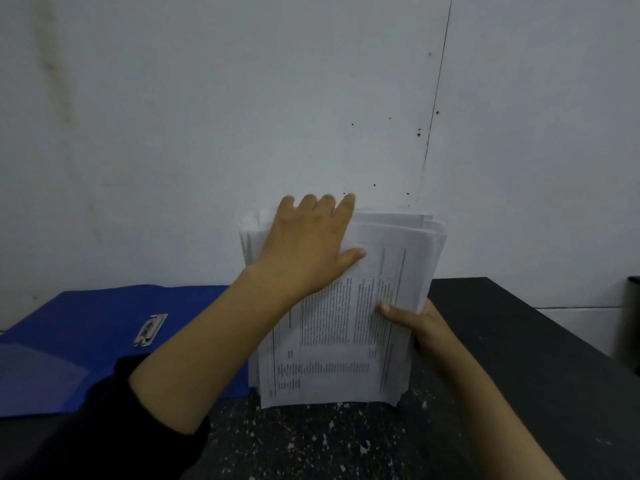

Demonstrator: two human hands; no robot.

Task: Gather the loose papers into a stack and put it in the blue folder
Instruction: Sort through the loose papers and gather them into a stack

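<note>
Head view: left hand [308, 247] flat and open against upright paper stack [346, 327]; right hand [419, 323] grips its edge beside the open blue folder [86, 327].

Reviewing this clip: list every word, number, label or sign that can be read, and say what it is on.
None can be read.
White printed paper stack: rows of print in a ruled table, too blurred to read.
Open blue plastic folder: no visible text; its silver metal clip shows only a dark smudge.
</note>
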